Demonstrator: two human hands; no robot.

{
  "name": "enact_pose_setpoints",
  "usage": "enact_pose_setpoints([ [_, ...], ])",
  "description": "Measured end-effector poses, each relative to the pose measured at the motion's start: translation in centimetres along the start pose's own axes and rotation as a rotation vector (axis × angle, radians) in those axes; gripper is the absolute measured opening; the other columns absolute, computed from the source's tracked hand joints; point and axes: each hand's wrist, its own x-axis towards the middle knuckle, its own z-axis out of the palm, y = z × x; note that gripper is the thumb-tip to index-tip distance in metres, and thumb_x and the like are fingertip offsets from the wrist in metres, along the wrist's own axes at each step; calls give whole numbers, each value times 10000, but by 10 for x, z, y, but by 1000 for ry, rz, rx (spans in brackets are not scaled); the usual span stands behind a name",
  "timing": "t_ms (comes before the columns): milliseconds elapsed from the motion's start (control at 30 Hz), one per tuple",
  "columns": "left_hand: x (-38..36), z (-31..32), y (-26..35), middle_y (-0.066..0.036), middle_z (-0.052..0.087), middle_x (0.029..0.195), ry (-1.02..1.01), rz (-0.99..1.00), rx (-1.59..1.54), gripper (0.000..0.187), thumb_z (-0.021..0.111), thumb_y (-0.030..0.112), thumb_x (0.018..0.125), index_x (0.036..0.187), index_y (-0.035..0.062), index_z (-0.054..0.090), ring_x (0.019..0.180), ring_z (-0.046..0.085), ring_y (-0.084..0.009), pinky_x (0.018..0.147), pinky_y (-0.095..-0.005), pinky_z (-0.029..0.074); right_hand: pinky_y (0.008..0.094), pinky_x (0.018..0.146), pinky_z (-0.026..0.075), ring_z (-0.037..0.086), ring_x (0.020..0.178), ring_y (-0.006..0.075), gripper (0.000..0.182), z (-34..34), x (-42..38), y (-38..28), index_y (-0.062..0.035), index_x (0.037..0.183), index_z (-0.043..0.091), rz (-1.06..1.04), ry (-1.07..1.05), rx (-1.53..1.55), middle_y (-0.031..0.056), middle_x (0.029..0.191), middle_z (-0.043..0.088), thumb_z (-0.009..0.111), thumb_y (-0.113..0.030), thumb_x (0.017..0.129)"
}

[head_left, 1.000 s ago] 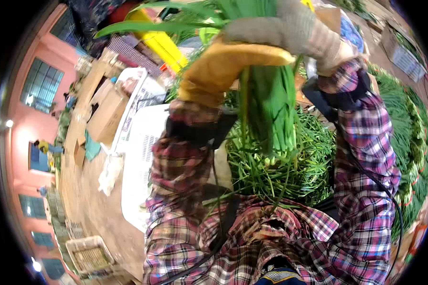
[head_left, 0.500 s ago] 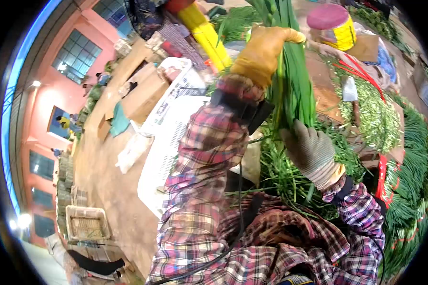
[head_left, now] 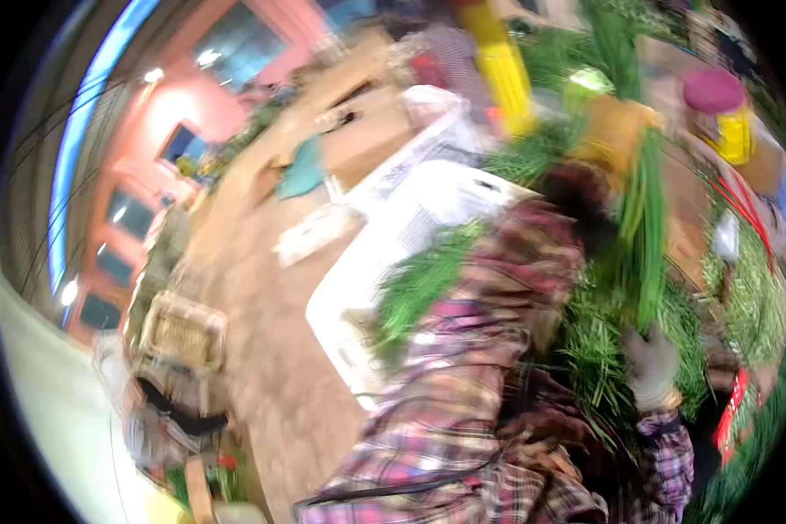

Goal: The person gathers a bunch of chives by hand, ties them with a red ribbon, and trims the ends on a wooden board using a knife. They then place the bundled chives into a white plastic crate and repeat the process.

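Note:
My left hand [head_left: 618, 131], in a yellow-orange glove, is closed around a bunch of long green stalks [head_left: 642, 218]. The stalks stick out above the fist and hang down below it. At their lower ends is my right hand [head_left: 651, 362], in a grey glove; its fingers are smeared by motion, so their grip is unclear. Loose green leaves [head_left: 598, 349] lie in a heap beneath the stalks and beside my right hand.
White plastic crates [head_left: 358, 262] stand left of my left arm, one with greens [head_left: 428, 279] in it. A pink-topped yellow stool [head_left: 716, 96], red ties [head_left: 747, 218], a white-bladed tool [head_left: 725, 236] and cut greens [head_left: 754, 306] are at right. A wicker-like basket [head_left: 183, 332] sits far left.
The view has swung, shifting the scene rightward and blurring it. My right hand is now lower along the stalks, near their ends. Greens in the white crate have come into view beside my left arm.

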Motion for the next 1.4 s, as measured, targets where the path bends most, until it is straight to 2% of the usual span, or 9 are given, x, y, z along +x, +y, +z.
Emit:
enact_pose_setpoints([
  [267,65,-22,-26,-148,631,874,83,397,579,292,607,289,767,895,27,622,819,595,-292,787,-392,441,392,448,447,570,516,290,121,68,-58,55,-55,796,618,-526,-286,-265,172,612,566,595,-170,767],
  [467,31,-26,49,-126,625,824,212,74,-185,190,535,211,800,862,45,602,788,600,-253,727,-399,439,382,687,503,624,868,275,513,0,-35,16,-292,1278,490,-415,-976,-163,136,1193,547,593,-355,779],
  [567,23,-23,61,-115,622,799,213,91,-309,154,499,172,816,845,54,592,773,602,-234,697,-402,438,364,696,504,599,958,228,583,-32,-11,-11,-278,1346,374,-371,-933,-380,97,1289,472,568,-344,801],
  [633,17,-16,65,-108,620,783,212,92,-365,141,475,146,827,834,60,585,763,604,-221,677,-404,437,326,618,508,607,925,224,524,-40,7,-18,-205,1310,443,-638,-58,-342,44,1381,389,559,-196,799],
  [900,50,17,59,-108,568,707,150,226,-861,96,483,84,818,862,17,536,777,586,-207,646,-403,438,367,587,523,626,704,243,396,69,97,-21,-48,1179,492,-124,-371,-667,157,926,630,603,-176,821],
  [967,108,45,6,-122,570,687,1026,151,-138,181,548,175,813,878,7,564,615,554,-327,600,-465,457,361,611,529,643,781,250,391,74,77,-12,-46,1223,469,-188,-531,-651,165,956,631,527,-209,873],
  [1100,15,-58,65,-162,614,848,-2,398,111,203,466,27,843,1005,-32,574,727,611,-258,647,-355,513,368,848,489,591,1028,296,446,127,-6,76,-129,1266,495,-107,-1002,-390,179,1224,533,529,-213,829],
  [1333,-13,-67,70,-156,629,957,106,135,-296,227,483,-67,826,1029,-50,582,917,609,-209,823,-346,518,345,771,496,621,872,285,456,-88,7,-9,-82,1142,595,-17,-396,478,133,1060,628,692,-310,760],
  [1400,-9,-67,64,-146,628,943,130,16,-578,190,510,-36,823,998,-42,584,906,609,-210,828,-343,517,343,743,498,622,842,277,405,-94,35,-4,-61,1080,607,-360,388,436,133,974,632,708,-261,743],
])
